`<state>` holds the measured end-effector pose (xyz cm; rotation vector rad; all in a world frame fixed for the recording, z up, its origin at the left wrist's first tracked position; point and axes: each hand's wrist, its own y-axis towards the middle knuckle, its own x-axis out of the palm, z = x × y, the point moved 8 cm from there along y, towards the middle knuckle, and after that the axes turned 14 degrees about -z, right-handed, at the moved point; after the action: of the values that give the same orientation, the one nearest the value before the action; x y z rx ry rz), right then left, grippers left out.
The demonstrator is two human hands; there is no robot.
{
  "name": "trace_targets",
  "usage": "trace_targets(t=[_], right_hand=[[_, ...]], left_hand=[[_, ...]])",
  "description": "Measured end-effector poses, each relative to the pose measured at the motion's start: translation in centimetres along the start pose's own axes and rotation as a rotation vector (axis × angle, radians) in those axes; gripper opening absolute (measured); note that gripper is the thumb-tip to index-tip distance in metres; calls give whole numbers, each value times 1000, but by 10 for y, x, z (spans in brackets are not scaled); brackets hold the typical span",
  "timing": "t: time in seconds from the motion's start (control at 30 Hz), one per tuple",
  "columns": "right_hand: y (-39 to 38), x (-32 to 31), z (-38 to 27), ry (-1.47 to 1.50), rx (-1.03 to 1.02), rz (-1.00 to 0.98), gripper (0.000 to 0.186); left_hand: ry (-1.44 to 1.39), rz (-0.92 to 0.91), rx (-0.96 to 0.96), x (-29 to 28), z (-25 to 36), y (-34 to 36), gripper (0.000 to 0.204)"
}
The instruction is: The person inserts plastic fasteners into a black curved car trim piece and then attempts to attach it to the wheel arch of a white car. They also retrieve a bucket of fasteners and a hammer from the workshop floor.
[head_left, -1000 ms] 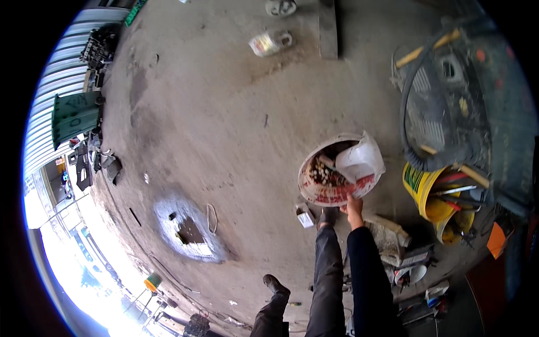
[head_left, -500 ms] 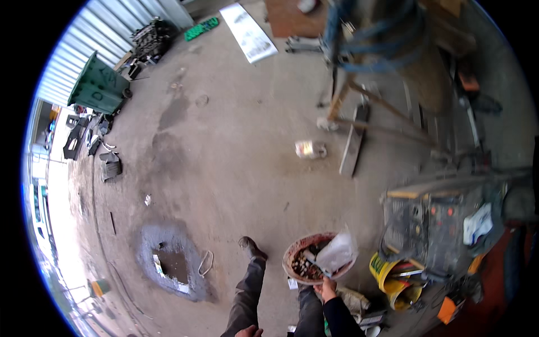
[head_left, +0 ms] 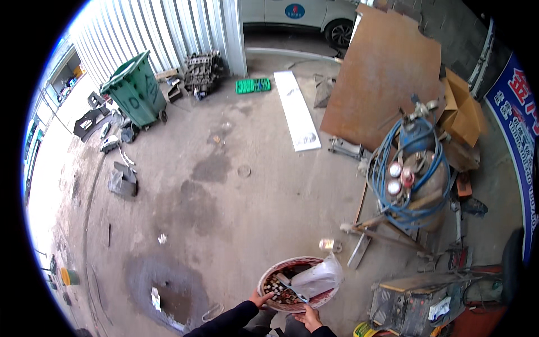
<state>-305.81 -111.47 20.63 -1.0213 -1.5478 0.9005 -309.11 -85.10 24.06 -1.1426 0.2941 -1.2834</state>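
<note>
Low in the view, a pale round tub (head_left: 328, 295), red-stained inside, is held between my two hands. It contains many small dark and light pieces (head_left: 279, 292), a tool with a light handle and a white translucent plastic bag or container (head_left: 311, 278). My left hand (head_left: 261, 297) grips the tub's left rim, its thumb over the edge. My right hand (head_left: 307, 317) grips the near rim on the right. A small clear container (head_left: 328, 245) lies on the floor just beyond.
Gas cylinders with hoses (head_left: 412, 182) on a trolley stand right, beside a rusty sheet (head_left: 376, 67) and a machine (head_left: 410, 306). A green bin (head_left: 135, 92), engine block (head_left: 201, 73), white board (head_left: 295, 109) and car (head_left: 286, 17) stand ahead. A dark puddle (head_left: 177, 303) lies left.
The view has lifted to show more of the area ahead. My left hand has come up onto the tub's rim; earlier only my right hand held it.
</note>
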Motion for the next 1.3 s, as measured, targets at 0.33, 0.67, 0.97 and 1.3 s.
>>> trace_targets(t=[0.33,0.67,0.97,1.3], right_hand=[[69,260,-260,-158,-228,-100,45],[173,472,-531,-425,50,-242,44],[279,603,-775,-331,-8,-326,46],[416,624,-1065,-120,-194,-341,51]], left_hand=[[-329,20,94,-146,260,58,52],[-428,190,230,-238,541,109,62],[-427,19,245,-340,796,277,66],[-86,-8,197,-285,1160,454,57]])
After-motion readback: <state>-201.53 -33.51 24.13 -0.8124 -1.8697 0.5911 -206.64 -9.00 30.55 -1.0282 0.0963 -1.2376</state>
